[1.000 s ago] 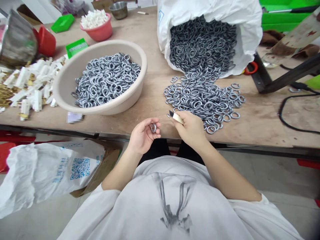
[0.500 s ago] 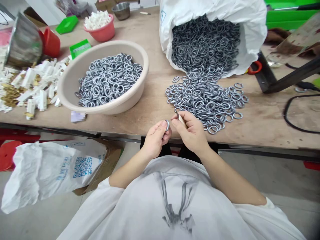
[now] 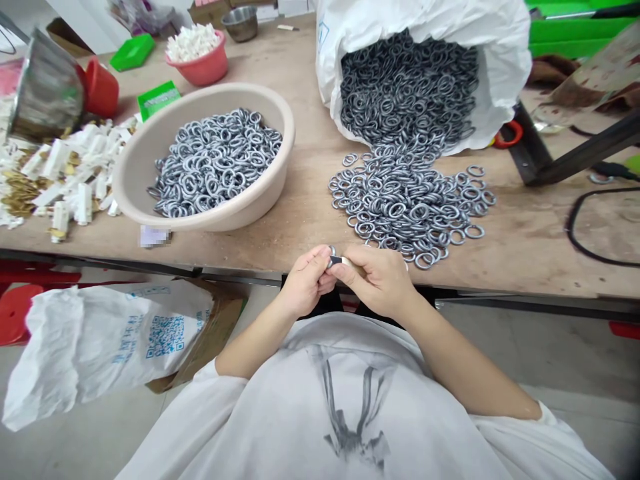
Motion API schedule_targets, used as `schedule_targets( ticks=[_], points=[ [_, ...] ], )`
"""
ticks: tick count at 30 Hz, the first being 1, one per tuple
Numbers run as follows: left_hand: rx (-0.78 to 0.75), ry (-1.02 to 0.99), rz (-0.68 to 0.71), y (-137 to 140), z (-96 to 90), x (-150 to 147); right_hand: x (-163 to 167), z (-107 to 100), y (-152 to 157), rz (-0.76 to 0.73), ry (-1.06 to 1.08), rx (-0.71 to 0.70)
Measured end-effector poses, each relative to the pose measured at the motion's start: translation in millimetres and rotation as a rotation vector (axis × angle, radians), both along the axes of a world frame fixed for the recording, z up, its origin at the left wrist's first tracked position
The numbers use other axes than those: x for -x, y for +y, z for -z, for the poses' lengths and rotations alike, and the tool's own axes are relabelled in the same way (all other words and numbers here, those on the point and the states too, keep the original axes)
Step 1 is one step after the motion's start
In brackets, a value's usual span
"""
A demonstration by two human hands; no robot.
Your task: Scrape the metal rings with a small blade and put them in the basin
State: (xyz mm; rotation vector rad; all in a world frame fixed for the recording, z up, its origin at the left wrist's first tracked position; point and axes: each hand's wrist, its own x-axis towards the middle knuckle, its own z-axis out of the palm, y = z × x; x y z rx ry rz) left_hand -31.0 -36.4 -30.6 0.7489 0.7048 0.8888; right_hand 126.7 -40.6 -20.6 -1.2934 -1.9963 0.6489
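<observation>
On the sack (image 3: 100, 357) at my near left I see a blue QR code (image 3: 165, 335) and, left of it, blue Chinese characters (image 3: 125, 339) too blurred to read. The far bag (image 3: 423, 17) bears an illegible blue mark (image 3: 324, 31).

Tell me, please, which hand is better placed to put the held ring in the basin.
Probably the left hand: it holds the ring, nearer the basin; the right hand grips a black-tipped tool.
</observation>
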Motion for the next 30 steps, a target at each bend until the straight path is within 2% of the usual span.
schedule_targets(
  ticks=[4,8,11,13,16,18,21,23,25,28,30],
  points=[
    [-0.087,0.017,0.111,-1,-4.2,5,-12,5,10,0.181,0.000,0.028],
    [-0.098,0.066,-0.025,5,-7.8,16,-22,10,8,0.292,-0.254,-0.016],
    [-0.063,0.123,-0.085,11,-6.9,24,-22,14,2,0.315,-0.487,0.012],
    [-0.035,0.143,-0.112,14,-5.7,26,-21,17,1,0.322,-0.540,0.035],
    [0.023,0.135,-0.137,15,-4.4,24,-20,14,2,0.324,-0.381,0.052],
    [0.059,0.121,-0.129,13,-3.5,20,-17,10,3,0.265,-0.085,0.109],
    [0.078,0.109,-0.057,8,-0.3,9,-8,6,3,0.101,0.432,0.268],
    [0.069,0.099,-0.006,3,2.9,0,2,8,2,0.069,0.602,0.337],
    [0.042,0.089,0.014,-1,6.1,-8,13,13,0,0.153,0.561,0.304],
    [-0.035,0.092,-0.022,-4,8.7,-16,22,20,-3,0.315,0.331,0.135],
    [-0.079,0.113,-0.065,-3,9.1,-17,24,21,-5,0.366,0.246,0.057]
  ],
)
